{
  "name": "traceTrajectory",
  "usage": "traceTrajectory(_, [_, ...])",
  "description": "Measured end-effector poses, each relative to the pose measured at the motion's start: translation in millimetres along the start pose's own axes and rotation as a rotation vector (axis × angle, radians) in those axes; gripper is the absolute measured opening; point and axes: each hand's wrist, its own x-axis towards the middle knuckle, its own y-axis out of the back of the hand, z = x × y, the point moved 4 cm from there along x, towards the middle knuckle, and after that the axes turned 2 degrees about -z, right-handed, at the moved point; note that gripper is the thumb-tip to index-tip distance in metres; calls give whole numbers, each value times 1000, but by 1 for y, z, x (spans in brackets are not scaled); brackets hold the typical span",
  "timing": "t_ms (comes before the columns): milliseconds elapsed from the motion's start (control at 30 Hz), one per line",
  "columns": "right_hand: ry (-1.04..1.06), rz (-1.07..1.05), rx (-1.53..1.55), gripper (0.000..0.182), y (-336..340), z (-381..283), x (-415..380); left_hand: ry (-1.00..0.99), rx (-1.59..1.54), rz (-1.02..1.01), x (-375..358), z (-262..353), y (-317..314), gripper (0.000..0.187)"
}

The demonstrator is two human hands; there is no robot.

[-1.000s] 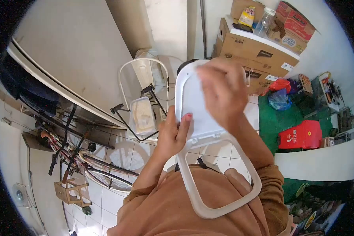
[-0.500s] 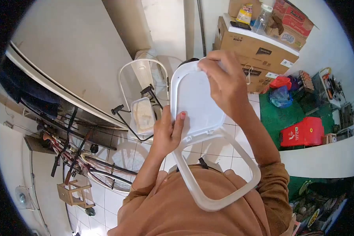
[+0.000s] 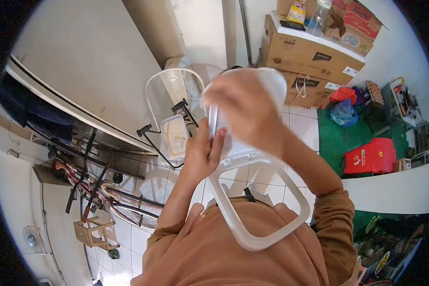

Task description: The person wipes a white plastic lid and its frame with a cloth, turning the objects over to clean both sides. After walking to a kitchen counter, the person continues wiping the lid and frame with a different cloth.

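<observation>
A white plastic lid panel (image 3: 274,86) stands up in front of me, hinged along its lower edge to an open white frame (image 3: 233,224). The frame's far end reaches down against my brown top. My left hand (image 3: 201,155) grips the panel's left edge, thumb on the near face and fingers around the side. Across the panel's upper left part lies my right hand (image 3: 250,112), blurred by motion. Its fingers are bent near the upper left corner, but whether they hold the rim cannot be made out. My right hand and forearm hide much of the panel.
Beyond my left hand, an uncovered tub (image 3: 175,137) with pale contents sits by a white-framed chair (image 3: 174,81). Bicycles (image 3: 114,195) and a wooden stool (image 3: 95,232) are at left. Cardboard boxes (image 3: 314,57) stand at the back right; a red box (image 3: 370,156) rests on green flooring.
My right hand has moved left from the panel's upper right side to its upper left, and now blurs. My left hand keeps its grip on the edge. The view has shifted slightly.
</observation>
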Motion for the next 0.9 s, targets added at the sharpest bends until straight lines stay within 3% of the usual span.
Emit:
traceTrajectory(67, [76,-71,-77,17,-9,-15,-2,-154,-14,40,0,-4,-3,21])
traceTrajectory(100, [73,-71,-80,17,-6,-13,-1,-52,-14,61,1,0,-2,21])
traceTrajectory(200, [-38,-31,-15,17,7,11,4,-30,-68,63,0,1,-6,20])
traceTrajectory(267, [-122,125,-173,19,20,31,-2,-8,-115,117,-1,6,-1,19])
traceTrajectory(367, [-255,124,-284,22,31,38,-18,49,-271,203,-5,-7,9,22])
traceTrajectory(400, [-252,123,-279,22,28,31,-25,51,-269,209,-4,-7,9,22])
traceTrajectory(467, [-104,-96,-92,22,13,12,-42,109,-488,239,-2,-8,9,33])
traceTrajectory(600, [-107,-152,-61,20,13,18,-44,201,-410,243,-4,-23,3,35])
traceTrajectory(733, [-159,55,-104,17,17,26,-15,201,-553,149,1,-21,-9,36])
traceTrajectory(800, [-150,38,-55,15,6,18,-14,196,-564,128,6,-19,-13,38])
traceTrajectory(900, [3,-173,32,16,-3,-12,-22,114,-559,257,14,-11,-7,37])
